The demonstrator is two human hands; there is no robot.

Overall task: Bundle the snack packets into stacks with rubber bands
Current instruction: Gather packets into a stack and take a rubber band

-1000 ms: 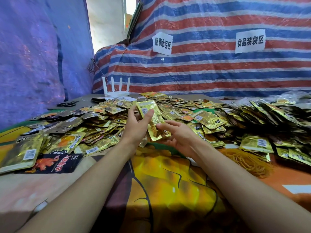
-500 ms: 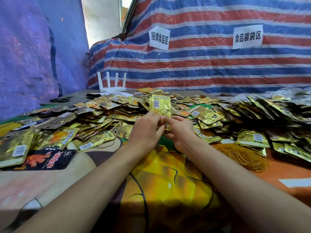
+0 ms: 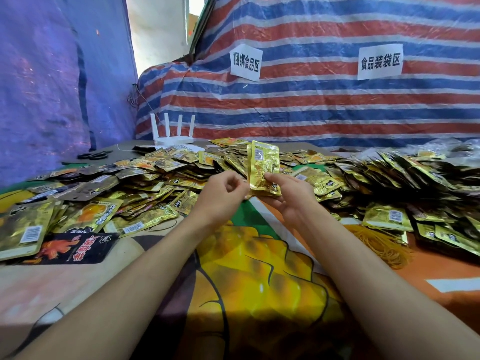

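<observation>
A small stack of gold snack packets [image 3: 262,167] stands upright above the table's middle. My right hand [image 3: 289,196] grips its lower end, thumb across the front. My left hand [image 3: 220,194] is just left of the stack with its fingers curled; whether it touches the stack's lower left edge is unclear. Loose gold packets [image 3: 145,188] cover the table from left to far back. A heap of yellow rubber bands [image 3: 379,242] lies on the cloth to the right of my right forearm.
Bundled packets [image 3: 420,178] pile up at the right. A black packet [image 3: 75,249] lies at front left. A white router [image 3: 172,137] and black scissors [image 3: 93,155] sit at the back left. Striped tarp with two paper signs forms the back wall.
The stack turned upright and rose. My left hand let go of it and drew slightly left; my right hand now holds it alone.
</observation>
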